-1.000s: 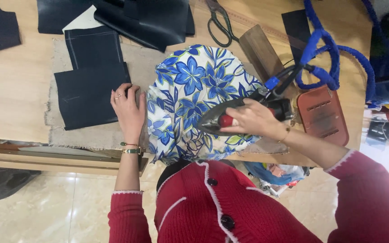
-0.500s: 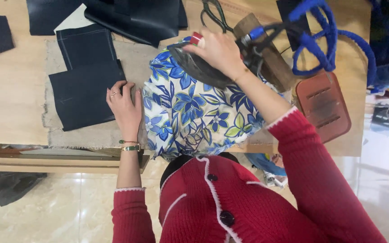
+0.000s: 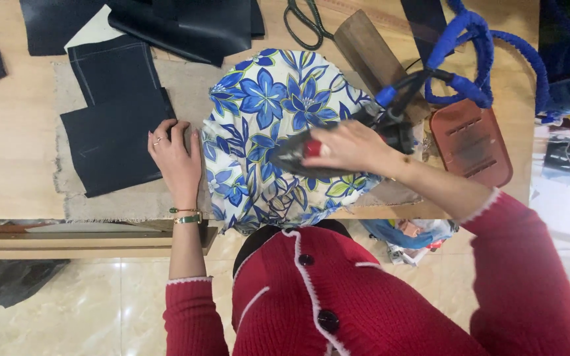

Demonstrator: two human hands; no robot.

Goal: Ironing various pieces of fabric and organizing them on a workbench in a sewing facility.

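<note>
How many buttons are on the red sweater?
2 buttons show on the red sweater: one button near the collar and one lower button toward the bottom edge of the picture. More may be hidden below the picture.

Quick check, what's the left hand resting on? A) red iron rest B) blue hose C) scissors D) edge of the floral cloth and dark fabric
D: the left hand lies flat where the floral cloth meets the dark fabric, while the right hand grips the iron.
</note>
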